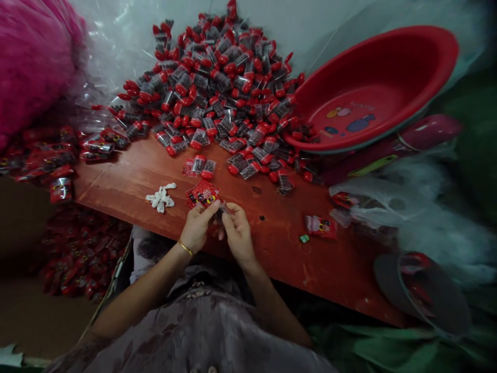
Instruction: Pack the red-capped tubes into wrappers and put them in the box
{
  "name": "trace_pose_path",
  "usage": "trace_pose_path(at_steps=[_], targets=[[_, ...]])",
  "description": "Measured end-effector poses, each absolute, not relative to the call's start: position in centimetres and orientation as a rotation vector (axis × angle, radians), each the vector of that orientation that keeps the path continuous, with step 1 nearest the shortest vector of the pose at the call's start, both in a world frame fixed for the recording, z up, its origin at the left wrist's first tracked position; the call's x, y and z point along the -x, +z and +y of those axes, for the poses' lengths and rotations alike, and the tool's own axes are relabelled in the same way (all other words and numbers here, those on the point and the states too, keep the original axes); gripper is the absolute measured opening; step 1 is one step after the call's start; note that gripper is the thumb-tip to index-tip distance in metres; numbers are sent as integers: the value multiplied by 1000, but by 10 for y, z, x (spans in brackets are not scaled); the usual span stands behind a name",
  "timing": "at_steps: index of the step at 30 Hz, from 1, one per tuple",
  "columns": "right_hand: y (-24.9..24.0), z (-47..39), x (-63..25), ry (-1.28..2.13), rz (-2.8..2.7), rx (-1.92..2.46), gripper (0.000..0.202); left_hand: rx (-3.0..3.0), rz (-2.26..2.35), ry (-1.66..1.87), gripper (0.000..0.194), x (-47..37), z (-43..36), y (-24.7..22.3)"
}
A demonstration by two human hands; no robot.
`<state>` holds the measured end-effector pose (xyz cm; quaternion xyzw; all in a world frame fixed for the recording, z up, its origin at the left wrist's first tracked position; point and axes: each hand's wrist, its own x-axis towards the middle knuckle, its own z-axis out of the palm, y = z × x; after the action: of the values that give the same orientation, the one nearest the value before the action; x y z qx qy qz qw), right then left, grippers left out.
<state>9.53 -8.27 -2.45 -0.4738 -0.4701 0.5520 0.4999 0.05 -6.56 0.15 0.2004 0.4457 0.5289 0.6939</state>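
Note:
My left hand point(197, 225) and my right hand point(238, 233) meet over the table's near edge, fingers closed. Between their fingertips is a small see-through plastic packet point(222, 209), mostly hidden by the fingers. A gold-coloured bracelet point(185, 247) circles my left wrist. Just beyond the hands lies a stack of red printed cards point(202, 193). Two clear tubes with red caps and dark contents point(204, 167) lie past it, beside another red card point(189, 167). Crumpled white scraps point(161, 198) sit to the left of my left hand.
A large heap of red-capped tubes point(217, 88) covers the table's back. A red basin point(373, 88) leans at right. Filled red packets point(46, 155) lie left, with more in a box below point(85, 254). A grey bin point(423, 295) stands right, near a loose packet point(320, 227).

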Motion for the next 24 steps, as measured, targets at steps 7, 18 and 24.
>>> trace_pose_path(at_steps=[7,18,24], targets=[[-21,-79,-101,1337,-1166,1139,26,-423,951,1188,39,6,-67,7],[-8,-82,-92,1327,-1119,1164,28,-458,978,1259,39,13,-67,21],[-12,-82,-91,1304,-1135,1150,30,-480,1021,1285,42,8,-66,17]])
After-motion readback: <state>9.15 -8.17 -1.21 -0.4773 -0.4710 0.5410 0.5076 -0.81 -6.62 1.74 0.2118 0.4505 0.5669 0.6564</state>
